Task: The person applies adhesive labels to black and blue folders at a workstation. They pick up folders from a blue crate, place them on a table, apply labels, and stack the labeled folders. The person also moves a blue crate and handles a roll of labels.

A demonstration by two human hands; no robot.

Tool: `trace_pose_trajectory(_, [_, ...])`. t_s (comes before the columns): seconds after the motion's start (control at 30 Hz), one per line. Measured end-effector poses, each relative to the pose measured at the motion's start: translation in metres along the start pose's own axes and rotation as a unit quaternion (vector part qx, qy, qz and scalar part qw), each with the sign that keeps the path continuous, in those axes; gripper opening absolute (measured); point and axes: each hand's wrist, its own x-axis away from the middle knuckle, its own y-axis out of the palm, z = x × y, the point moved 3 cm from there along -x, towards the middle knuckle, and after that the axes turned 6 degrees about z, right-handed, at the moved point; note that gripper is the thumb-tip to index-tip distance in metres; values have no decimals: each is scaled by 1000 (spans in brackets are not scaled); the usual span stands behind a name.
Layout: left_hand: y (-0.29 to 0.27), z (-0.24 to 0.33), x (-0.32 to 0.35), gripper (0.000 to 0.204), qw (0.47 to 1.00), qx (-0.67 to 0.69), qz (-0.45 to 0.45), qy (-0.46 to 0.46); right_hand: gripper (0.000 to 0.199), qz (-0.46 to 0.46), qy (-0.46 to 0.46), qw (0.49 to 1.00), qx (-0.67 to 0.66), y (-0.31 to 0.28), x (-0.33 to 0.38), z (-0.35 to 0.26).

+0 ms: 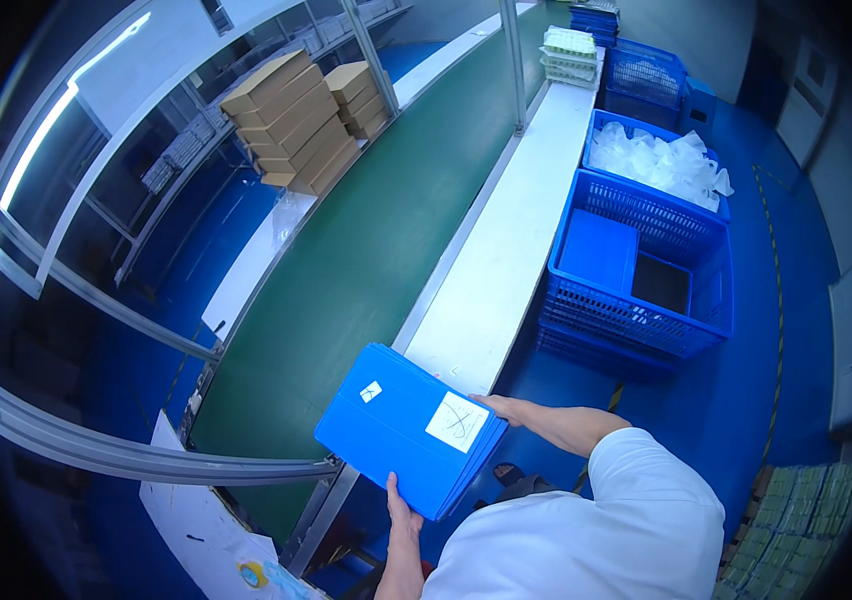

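Between my two hands is a stack of flat blue plastic sheets (386, 400), held at a tilt over the near end of the white ledge. On its top face are a small white sticker and a larger white label with pen marks. My left hand (404, 512) grips the near edge, thumb up against the side and the other fingers hidden beneath. At the right edge, by the larger label, my right hand (499, 407) closes on the stack, its fingers partly out of sight.
A green conveyor belt (346, 240) runs beside the white ledge (486, 270). To the right stand a blue crate (636, 315) with a blue sheet inside and a bin of white plastic bags (646, 160). Cardboard boxes (291, 120) are stacked beyond the belt; a tape roll (252, 574) lies lower left.
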Motion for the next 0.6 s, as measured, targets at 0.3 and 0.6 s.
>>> trace_pose_trajectory(0.3, [-29, -19, -31, 77, 993, -3, 88, 76, 42, 199, -35, 969, -144, -6, -51, 28])
trace_pose_trajectory(0.6, [-52, -3, 6, 93, 969, -183, 87, 141, 54, 147, -109, 958, -222, -21, -50, 42])
